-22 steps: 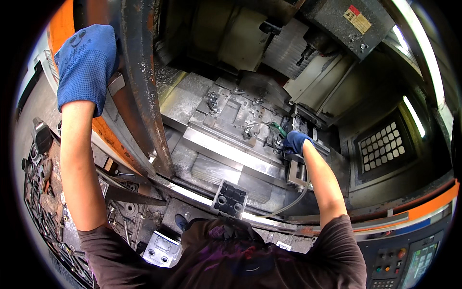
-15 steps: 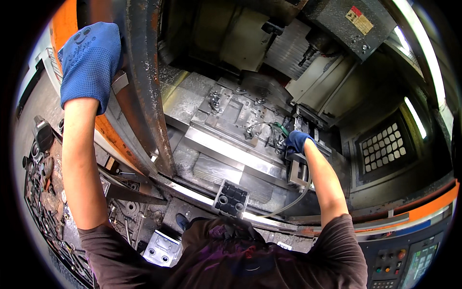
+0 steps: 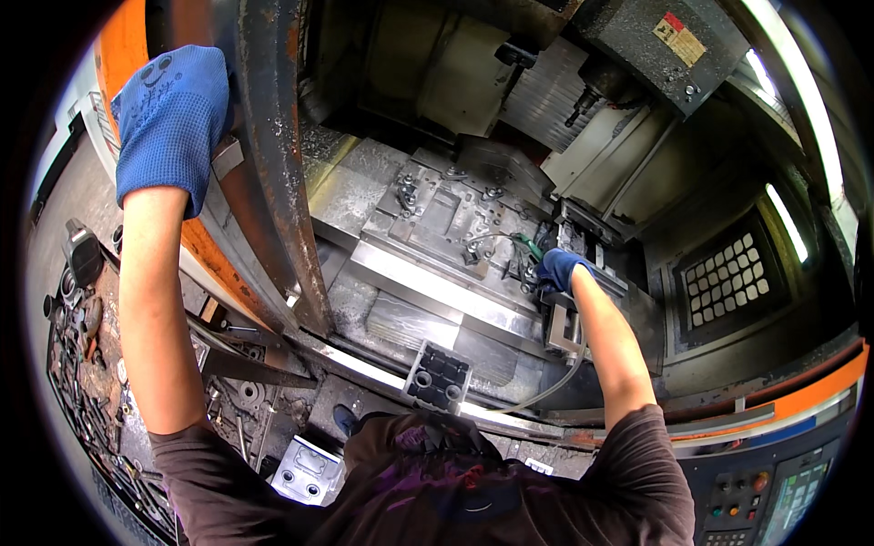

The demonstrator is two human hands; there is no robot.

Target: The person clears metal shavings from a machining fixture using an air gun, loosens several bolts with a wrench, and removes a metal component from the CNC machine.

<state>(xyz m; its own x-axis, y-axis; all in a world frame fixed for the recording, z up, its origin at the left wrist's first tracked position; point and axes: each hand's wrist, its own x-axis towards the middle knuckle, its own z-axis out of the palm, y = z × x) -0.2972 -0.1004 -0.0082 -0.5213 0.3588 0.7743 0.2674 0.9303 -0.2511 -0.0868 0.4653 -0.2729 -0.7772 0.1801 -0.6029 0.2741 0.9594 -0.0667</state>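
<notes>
Within the open machine enclosure, the person's gloved right hand (image 3: pixel 558 271) reaches forward over the right end of the metal fixture plate (image 3: pixel 442 211), its forearm slanting up and leftward from the lower right. Its fingers are curled round a green air gun (image 3: pixel 525 243), which lies at the hand's upper left; a thin, bent nozzle (image 3: pixel 487 237) points left over the plate. Upper left, the gloved left hand (image 3: pixel 171 123) is raised at the end of a nearly upright forearm, beside the orange door frame (image 3: pixel 123 45); its fingers are hidden, so whether they grip or are loose cannot be told.

Near the lower centre, a dark hollow block (image 3: pixel 439 375) rests tilted on the machine sill (image 3: pixel 360 366), its open face showing dark pockets and two round bores. Lower left, loose tools (image 3: pixel 100 428) crowd the desk (image 3: pixel 109 305); a silver casting (image 3: pixel 307 470) lies near the person's foot.

A bright bar (image 3: pixel 437 284) marks the plate's front edge. Right of it, just below the right hand, stands a metal block (image 3: pixel 559 328), with a pale hose (image 3: pixel 572 375) curving down to the sill. Open room separates the plate from the spindle (image 3: pixel 583 105), well above the right hand.
</notes>
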